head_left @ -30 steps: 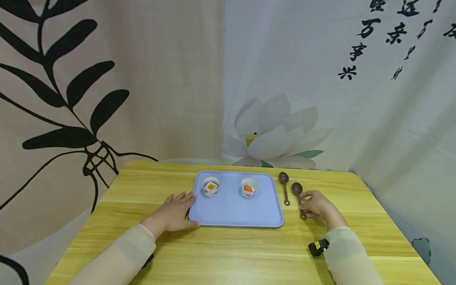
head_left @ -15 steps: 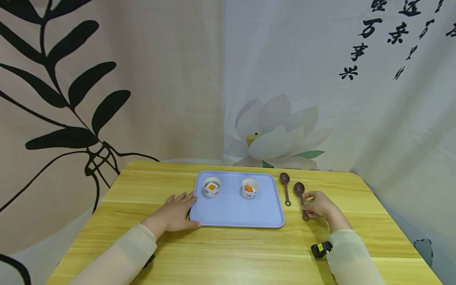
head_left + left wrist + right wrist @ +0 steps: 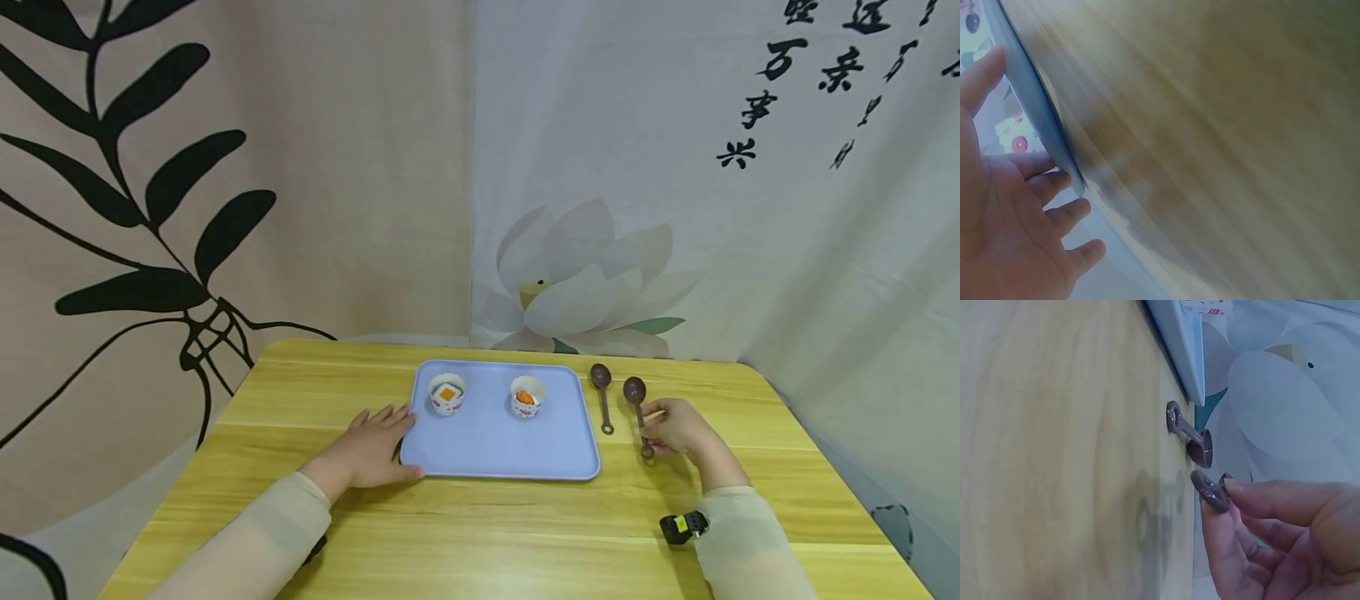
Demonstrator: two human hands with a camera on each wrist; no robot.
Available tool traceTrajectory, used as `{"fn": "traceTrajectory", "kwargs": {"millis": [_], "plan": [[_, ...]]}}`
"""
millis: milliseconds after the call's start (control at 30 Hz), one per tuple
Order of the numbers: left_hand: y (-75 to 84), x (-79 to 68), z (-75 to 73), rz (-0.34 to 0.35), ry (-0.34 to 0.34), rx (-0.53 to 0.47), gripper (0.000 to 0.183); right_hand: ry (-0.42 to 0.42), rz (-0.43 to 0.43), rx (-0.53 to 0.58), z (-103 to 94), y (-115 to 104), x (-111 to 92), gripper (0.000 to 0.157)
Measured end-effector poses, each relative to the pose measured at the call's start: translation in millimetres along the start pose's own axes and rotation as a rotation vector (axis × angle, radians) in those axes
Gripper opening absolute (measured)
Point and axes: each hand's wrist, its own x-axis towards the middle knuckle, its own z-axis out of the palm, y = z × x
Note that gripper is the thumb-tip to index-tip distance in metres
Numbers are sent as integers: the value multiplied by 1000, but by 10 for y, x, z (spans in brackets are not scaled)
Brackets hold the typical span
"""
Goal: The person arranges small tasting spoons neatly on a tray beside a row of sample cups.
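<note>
My right hand point(image 3: 678, 435) pinches the handle of a brown spoon point(image 3: 634, 389) between thumb and fingers. In the right wrist view the ring end of this spoon point(image 3: 1211, 491) shows at the fingertips, and its shadow falls on the wood. A second brown spoon point(image 3: 601, 377) lies just left of it, bowl pointing away. My left hand point(image 3: 363, 448) rests against the left edge of a light blue tray point(image 3: 498, 450), its fingers spread along the rim. On the tray stand two small patterned cups, one with a white and yellow piece point(image 3: 447, 393), the other with an orange piece point(image 3: 524, 397).
The wooden table point(image 3: 495, 533) runs in front of the tray and to both sides. Behind it hangs a curtain point(image 3: 375, 208) printed with leaves, a lotus and dark characters. A small black device point(image 3: 682, 527) sits at the right wrist.
The right hand has shifted slightly right with the held spoon, widening the gap to the other spoon. The left hand and tray hold still, apart from a slight drift of the whole view.
</note>
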Motion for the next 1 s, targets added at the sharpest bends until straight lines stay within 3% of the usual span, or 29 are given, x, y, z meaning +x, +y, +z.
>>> {"fn": "traceTrajectory", "kwargs": {"millis": [200,600,1000], "plan": [[4,-10,-10,-7,0,-8,99,5,-8,26,-9,-34,-34,37],[8,-17,-24,-9,3,-7,98,-11,-49,219,10,-63,-81,43],[2,-1,-22,-11,-6,1,99,-1,-91,287,42,-213,-170,47]]}}
